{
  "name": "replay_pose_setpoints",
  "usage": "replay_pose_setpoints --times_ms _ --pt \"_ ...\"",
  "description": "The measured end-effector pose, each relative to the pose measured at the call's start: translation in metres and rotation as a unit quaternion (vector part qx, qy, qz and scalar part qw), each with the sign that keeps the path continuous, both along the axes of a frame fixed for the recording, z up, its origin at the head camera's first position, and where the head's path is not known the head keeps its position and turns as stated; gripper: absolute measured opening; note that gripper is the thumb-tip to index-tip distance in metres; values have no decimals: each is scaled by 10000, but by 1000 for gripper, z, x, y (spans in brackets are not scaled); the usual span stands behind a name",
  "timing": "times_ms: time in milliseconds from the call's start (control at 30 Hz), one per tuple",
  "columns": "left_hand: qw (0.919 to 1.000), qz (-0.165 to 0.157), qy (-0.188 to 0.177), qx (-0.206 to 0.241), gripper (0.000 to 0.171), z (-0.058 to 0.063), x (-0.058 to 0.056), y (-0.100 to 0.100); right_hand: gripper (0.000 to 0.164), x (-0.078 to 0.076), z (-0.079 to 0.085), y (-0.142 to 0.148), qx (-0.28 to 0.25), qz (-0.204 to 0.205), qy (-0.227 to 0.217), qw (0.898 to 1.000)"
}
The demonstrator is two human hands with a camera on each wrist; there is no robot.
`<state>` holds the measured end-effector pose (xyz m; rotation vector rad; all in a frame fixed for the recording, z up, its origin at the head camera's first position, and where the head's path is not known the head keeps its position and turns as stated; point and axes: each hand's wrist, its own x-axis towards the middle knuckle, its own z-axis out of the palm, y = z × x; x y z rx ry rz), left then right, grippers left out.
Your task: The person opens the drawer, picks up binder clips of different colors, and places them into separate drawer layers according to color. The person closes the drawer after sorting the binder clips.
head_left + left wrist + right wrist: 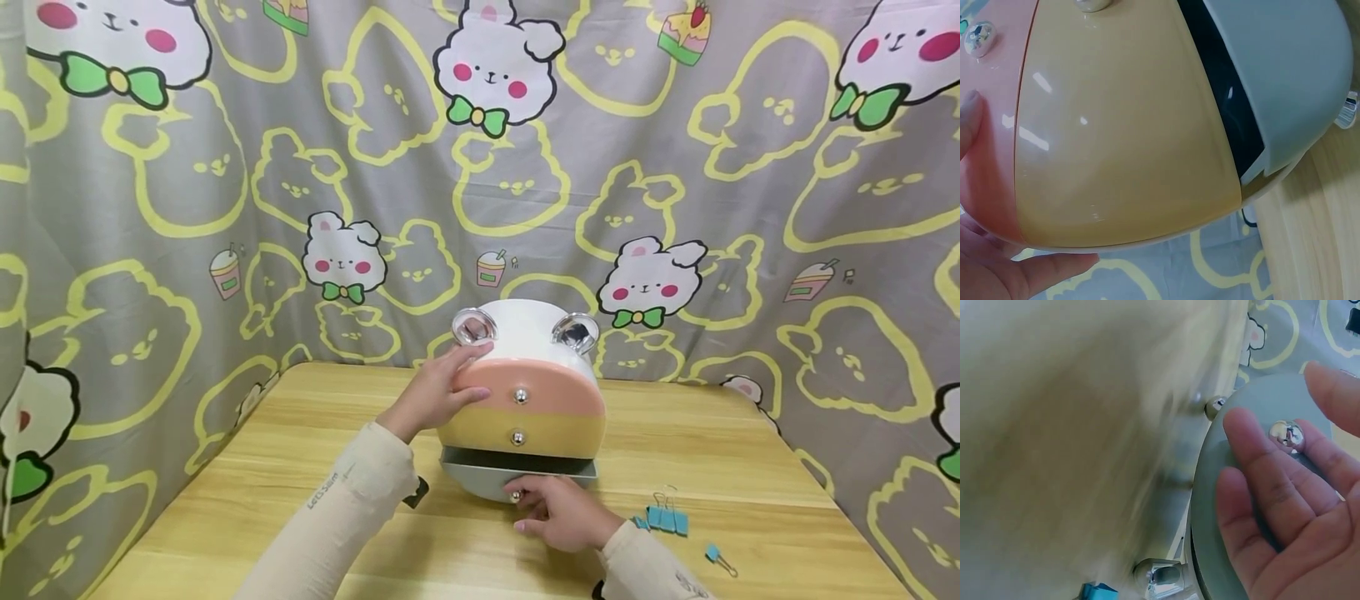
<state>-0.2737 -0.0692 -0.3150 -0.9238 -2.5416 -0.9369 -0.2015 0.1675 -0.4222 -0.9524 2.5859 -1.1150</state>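
Note:
A frog-shaped drawer box (525, 333) with a white top and two shiny round eyes stands on the table. Its pink drawer front (547, 383) and yellow one are closed. The grey bottom drawer (472, 479) is pulled partly out, leaving a dark gap above it. My left hand (438, 387) rests on the box's upper left side, thumb on the pink front, another finger stretched along the side. At the grey drawer, my right hand (562, 512) has the silver knob (1286, 434) between two of its fingers, thumb held apart.
Teal binder clips (666, 521) lie on the wooden table (360, 392) to the right of my right hand, a smaller clip (712, 554) nearer me. A small black object (416, 492) shows beside my left sleeve. A patterned curtain (405, 192) hangs behind and at both sides.

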Motion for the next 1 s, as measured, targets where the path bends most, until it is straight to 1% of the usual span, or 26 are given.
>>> replay_pose_setpoints --times_ms 133,300,400,667,733,900,1000 --pt "10000 37 -36 39 64 -1 0 0 41 5 -2 0 9 77 -32 10000" --pt "9999 -9 -33 98 65 -2 0 0 38 14 -2 0 5 188 101 9998" --pt "9999 -8 -55 95 65 -2 -1 0 37 19 -1 0 2 238 94 9997" --pt "9999 92 -114 90 66 -3 0 1 33 31 1 0 -153 233 -253 9993" --pt "9998 102 -126 88 66 -3 0 2 33 34 1 0 -180 296 -346 9988" --pt "9997 108 -175 109 65 -3 0 1 34 39 0 0 -350 538 -413 9971" --pt "9997 103 -186 129 66 -3 0 0 34 42 0 0 -420 578 -530 9960"
